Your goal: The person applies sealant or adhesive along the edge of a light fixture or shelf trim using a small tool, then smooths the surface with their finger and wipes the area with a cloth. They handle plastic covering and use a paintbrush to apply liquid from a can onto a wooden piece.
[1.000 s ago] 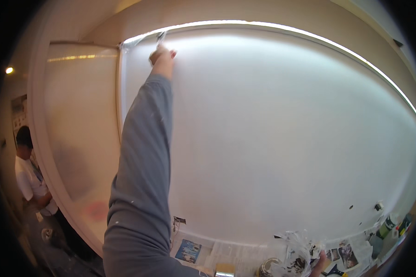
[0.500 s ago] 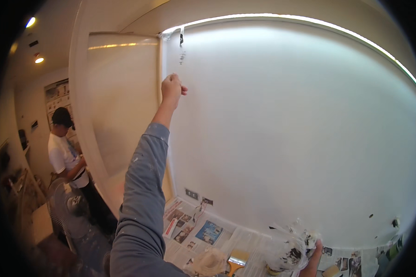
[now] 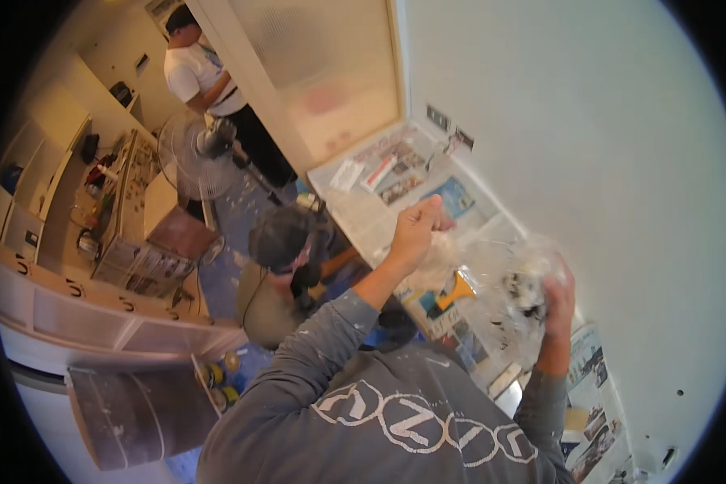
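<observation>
Clear plastic sheeting, all crumpled up and smeared with dark bits, is held over the newspaper-covered counter, right of centre. Going from the left: pale shelving is seen at the far side of the room, then a pedestal fan with a round wire cage. Just past it, a co-worker in a white T-shirt and dark cap is seen standing, and lower down another person in a dark cap is seen hunched beside the counter. Above that, a frosted panel is set in a pale frame. Newspaper is spread along the counter next to it. The left hand is raised over the newspaper with its fingers curled in narrow; whether anything's pinched in there can't be told. Dark socket plates are set low in the white wall. A flat paintbrush with an orange-yellow handle is laid on the newspaper, partly veiled by the plastic. The sheeting is gripped from its right side by the right hand, fingers wrapped around the bunch. Lower right, a tan block is left on more newspaper.
</observation>
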Demonstrator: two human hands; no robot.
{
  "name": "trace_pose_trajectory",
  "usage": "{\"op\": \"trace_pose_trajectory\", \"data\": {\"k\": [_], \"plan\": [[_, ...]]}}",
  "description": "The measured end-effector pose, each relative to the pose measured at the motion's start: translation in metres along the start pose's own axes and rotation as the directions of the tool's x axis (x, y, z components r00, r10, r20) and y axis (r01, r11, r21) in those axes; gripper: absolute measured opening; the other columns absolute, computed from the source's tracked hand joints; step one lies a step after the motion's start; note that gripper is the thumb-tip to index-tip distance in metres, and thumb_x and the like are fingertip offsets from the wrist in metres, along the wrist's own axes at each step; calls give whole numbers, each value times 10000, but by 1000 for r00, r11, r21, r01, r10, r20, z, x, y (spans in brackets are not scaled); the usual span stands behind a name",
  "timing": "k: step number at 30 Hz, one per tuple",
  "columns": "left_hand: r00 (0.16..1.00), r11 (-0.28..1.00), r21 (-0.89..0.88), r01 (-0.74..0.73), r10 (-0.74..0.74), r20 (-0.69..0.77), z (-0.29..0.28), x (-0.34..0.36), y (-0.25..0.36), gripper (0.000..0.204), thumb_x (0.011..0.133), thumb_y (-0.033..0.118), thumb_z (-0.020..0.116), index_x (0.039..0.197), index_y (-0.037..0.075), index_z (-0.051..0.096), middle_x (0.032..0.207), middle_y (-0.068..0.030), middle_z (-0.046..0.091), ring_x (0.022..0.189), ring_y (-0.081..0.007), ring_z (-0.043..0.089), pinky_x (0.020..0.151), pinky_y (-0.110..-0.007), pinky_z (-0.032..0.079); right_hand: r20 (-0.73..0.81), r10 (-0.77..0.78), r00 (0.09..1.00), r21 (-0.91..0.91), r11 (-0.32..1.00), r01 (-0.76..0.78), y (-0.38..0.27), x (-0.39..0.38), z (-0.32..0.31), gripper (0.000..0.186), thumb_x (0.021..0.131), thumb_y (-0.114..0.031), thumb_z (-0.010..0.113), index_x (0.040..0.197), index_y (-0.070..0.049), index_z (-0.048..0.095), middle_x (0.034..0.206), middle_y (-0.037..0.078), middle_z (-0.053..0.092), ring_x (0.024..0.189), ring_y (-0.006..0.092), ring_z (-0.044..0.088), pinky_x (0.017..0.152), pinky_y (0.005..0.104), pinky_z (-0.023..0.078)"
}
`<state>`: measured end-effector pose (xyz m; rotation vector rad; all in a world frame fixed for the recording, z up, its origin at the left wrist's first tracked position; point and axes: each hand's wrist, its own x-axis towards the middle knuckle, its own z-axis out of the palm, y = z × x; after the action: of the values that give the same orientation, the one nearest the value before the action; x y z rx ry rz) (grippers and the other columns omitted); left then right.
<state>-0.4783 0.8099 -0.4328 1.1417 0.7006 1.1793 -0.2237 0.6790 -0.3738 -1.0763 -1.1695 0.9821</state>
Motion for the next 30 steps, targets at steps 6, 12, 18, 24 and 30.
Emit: {"op": "trace_pose_trajectory", "data": {"k": [6, 12, 18, 24, 30], "plan": [[908, 702, -583, 409, -379, 180, 56, -106, -27, 613, 1016, 466, 528, 1489, 128, 333, 1418, -47, 449, 1284, -203, 456, 1071, -371, 397, 57, -295, 954, -159, 940, 301, 56, 10, 79, 377, 920, -226, 605, 1214, 10, 609, 1150, 141, 636, 1093, 215, 581, 955, 335, 441], [927, 966, -250, 69, -155, -341, 27, -115, 9, 552, 982, 382, 620, 1393, 84, 404, 1223, -107, 595, 1048, -227, 637, 893, -382, 550, 181, -148, 972, -161, 971, 178, 74, 3, 110, 381, 1012, -266, 491, 1310, -45, 577, 1240, 140, 610, 1188, 248, 543, 1039, 384, 399], [969, 774, -613, -157, 1, -247, -34, -82, 75, 422, 1031, 409, 510, 1330, 112, 498, 1186, -57, 631, 1061, -216, 632, 943, -396, 519, 434, 585, 685, 530, 449, -719, 111, -39, 164, 664, 1011, -549, 382, 1470, -69, 405, 1419, 156, 488, 1296, 293, 495, 1089, 480, 388], [851, 901, 346, -261, 384, -358, -66, -119, 12, 499, 946, 136, 653, 1351, -12, 401, 1282, -179, 523, 1147, -317, 562, 988, -415, 444, 345, 402, 848, 798, 350, -490, 89, -16, 249, 657, 970, -570, 495, 1396, -70, 494, 1347, 103, 566, 1204, 249, 565, 999, 420, 486], [866, 471, 815, -337, 495, 72, -96, -135, 16, 626, 890, 32, 631, 1422, -64, 314, 1361, -331, 436, 1247, -469, 462, 1074, -472, 357, 181, 466, 866, 696, 561, -447, 81, -24, 257, 488, 986, -422, 561, 1279, -33, 579, 1163, 72, 648, 1085, 183, 592, 969, 332, 458]]}}
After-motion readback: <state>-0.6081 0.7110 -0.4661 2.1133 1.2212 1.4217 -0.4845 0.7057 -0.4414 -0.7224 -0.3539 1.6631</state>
